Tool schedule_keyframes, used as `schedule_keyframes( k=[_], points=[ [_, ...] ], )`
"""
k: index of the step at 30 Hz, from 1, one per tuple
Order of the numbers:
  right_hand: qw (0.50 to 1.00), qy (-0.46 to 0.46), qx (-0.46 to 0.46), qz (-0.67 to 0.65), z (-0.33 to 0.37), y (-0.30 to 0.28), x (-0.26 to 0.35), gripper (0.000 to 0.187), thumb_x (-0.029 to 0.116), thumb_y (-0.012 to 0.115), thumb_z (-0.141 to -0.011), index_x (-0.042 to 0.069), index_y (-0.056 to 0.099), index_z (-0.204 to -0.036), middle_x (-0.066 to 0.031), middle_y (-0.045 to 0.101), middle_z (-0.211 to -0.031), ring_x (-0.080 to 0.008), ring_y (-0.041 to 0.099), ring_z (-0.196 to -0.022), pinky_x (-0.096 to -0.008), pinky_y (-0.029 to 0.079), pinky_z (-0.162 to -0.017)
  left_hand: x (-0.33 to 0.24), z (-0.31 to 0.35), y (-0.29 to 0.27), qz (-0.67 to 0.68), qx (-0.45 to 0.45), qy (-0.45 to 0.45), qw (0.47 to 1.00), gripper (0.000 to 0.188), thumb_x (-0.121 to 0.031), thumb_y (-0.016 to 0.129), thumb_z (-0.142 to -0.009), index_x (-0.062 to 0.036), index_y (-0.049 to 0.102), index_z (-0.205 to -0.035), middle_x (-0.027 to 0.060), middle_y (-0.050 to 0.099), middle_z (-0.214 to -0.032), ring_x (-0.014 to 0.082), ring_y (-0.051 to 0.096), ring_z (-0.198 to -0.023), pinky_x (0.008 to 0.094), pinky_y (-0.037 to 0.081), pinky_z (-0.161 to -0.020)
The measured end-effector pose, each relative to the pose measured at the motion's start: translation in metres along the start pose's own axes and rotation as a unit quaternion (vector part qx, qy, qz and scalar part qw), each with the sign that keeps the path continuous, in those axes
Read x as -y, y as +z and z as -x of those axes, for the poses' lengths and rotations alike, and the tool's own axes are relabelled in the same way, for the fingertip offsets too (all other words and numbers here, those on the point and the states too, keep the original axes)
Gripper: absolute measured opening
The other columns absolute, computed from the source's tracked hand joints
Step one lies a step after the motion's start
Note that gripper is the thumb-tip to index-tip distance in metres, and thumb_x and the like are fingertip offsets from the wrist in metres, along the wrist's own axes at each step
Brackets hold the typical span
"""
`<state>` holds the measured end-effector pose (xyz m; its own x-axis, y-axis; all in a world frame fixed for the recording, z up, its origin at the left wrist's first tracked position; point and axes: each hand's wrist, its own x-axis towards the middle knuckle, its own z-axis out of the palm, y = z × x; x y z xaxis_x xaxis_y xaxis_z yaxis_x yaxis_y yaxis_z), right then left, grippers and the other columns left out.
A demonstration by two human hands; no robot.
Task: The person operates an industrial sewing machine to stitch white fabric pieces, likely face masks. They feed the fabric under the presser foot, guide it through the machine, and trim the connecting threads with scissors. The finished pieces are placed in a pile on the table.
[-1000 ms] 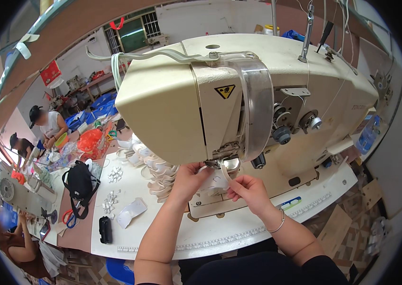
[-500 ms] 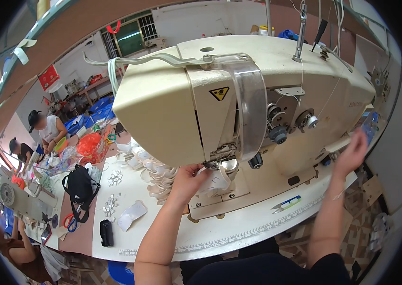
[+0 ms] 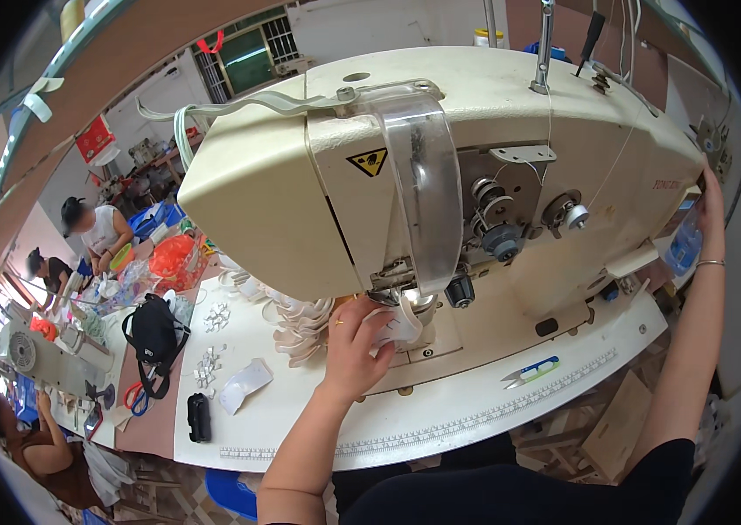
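At the needle area of the cream sewing machine (image 3: 274,210), my left hand (image 3: 355,350) pinches a white curved fabric piece (image 3: 404,325) between thumb and fingers. The piece stands raised under the machine head, against the metal parts there. My right hand (image 3: 713,206) reaches to the machine's far right end and lies against it. Its fingers go behind the edge, and what they touch there is hidden. Just left of my left hand, a stack of similar beige curved pieces (image 3: 299,328) rests on the white table (image 3: 274,437).
Blue-green thread snips (image 3: 531,372) lie by a ruler strip (image 3: 440,432) along the front edge. To the left are small white bits (image 3: 206,367), a white paper piece (image 3: 246,387), a black case (image 3: 199,417) and a black bag (image 3: 156,334). Other people (image 3: 101,232) work at the far left.
My right hand has moved right and up from in front of the machine to its right end. My left hand has shifted its grip, with its back now turned up over the piece. The view has shifted slightly.
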<state>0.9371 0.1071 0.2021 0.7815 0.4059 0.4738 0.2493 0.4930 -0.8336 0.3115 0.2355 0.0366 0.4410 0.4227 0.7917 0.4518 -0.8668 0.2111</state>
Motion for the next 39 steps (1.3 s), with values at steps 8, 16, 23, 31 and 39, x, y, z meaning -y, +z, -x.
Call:
schedule_keyframes(
  k=[8,16,23,31,39],
  points=[
    [0.998,-0.004,-0.019,0.052,-0.013,0.007,0.005,0.053,0.038,0.056,-0.086,0.007,0.048,-0.127,-0.0052,0.049,-0.128,-0.0174,0.044,-0.118,-0.0296,0.034,-0.098,0.0,-0.005,-0.002,0.033,0.012,-0.001,0.999,0.047,-0.001,0.065,-0.057,-0.0081,0.055,-0.102,0.0121,0.052,-0.107,0.031,0.051,-0.098,0.0397,0.042,-0.081],
    [0.912,-0.283,-0.275,0.112,0.181,0.127,0.019,0.035,0.024,0.051,-0.091,-0.002,0.054,-0.114,-0.0095,0.057,-0.112,-0.0182,0.055,-0.096,-0.0284,0.042,-0.085,-0.003,0.014,-0.014,0.074,0.023,0.1,0.992,0.037,-0.001,0.062,-0.059,-0.0077,0.056,-0.095,0.0087,0.054,-0.105,0.0268,0.056,-0.092,0.0372,0.044,-0.079],
    [0.93,-0.182,0.294,0.125,0.384,0.263,-0.055,0.017,0.007,0.066,-0.074,0.004,0.059,-0.089,-0.0081,0.058,-0.093,-0.0212,0.055,-0.086,-0.0311,0.044,-0.075,0.011,0.075,-0.023,-0.079,0.228,-0.057,0.969,0.045,-0.021,0.069,-0.062,-0.0145,0.058,-0.105,0.0043,0.052,-0.115,0.0292,0.041,-0.118,0.0512,0.023,-0.101],
    [0.948,0.041,0.312,0.04,0.388,0.305,-0.045,0.012,0.009,0.067,-0.077,0.003,0.06,-0.083,-0.0014,0.06,-0.065,-0.0118,0.056,-0.062,-0.0273,0.045,-0.06,0.02,0.035,-0.005,-0.079,0.146,-0.01,0.986,0.022,-0.006,0.06,-0.068,-0.0141,0.064,-0.087,0.0026,0.058,-0.099,0.0236,0.05,-0.106,0.0414,0.034,-0.093],
    [0.869,-0.366,0.301,0.14,0.39,0.291,-0.047,0.017,0.001,0.062,-0.069,0.011,0.063,-0.082,0.0004,0.057,-0.068,-0.0188,0.054,-0.068,-0.0299,0.034,-0.07,-0.011,-0.019,-0.003,0.281,-0.117,-0.191,0.933,0.031,-0.007,0.065,-0.074,-0.002,0.055,-0.103,0.0064,0.06,-0.098,0.0161,0.056,-0.091,0.0295,0.043,-0.082]
  ],
)
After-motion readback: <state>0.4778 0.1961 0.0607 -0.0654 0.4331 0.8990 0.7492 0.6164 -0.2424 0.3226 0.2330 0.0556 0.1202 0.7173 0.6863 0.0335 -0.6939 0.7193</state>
